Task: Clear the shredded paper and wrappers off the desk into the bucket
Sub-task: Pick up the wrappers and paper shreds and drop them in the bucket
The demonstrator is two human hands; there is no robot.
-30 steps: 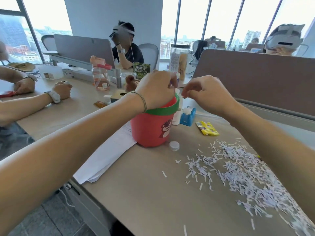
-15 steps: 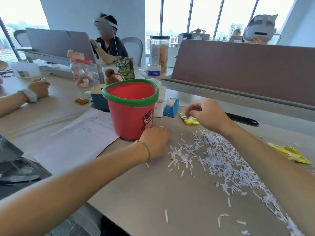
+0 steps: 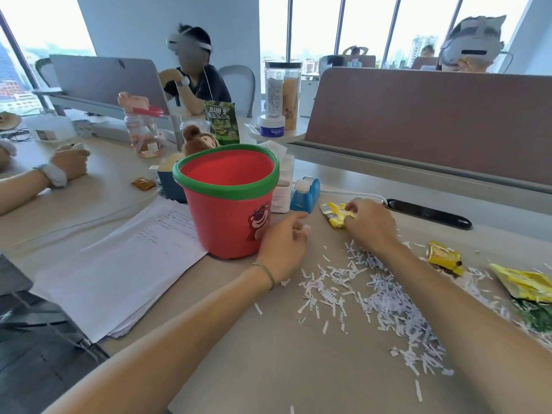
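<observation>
Crinkly yellow wrapper (image 3: 336, 214) (foil), right hand (image 3: 369, 225) pinching

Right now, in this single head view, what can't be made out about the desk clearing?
- Contents of the red plastic bucket with the green rim: its own near wall hides the bottom.
- Right hand on the small yellow wrapper: knuckles hide the fingertips.
- Left hand: what the curled fingers hold is too small.
- White shredded paper and large yellow wrapper: cut by the right edge.

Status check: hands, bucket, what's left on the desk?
Right hand pinching yellow wrapper. Left hand loosely curled beside red bucket, apparently empty. Shredded paper across desk; more wrappers far right.
</observation>
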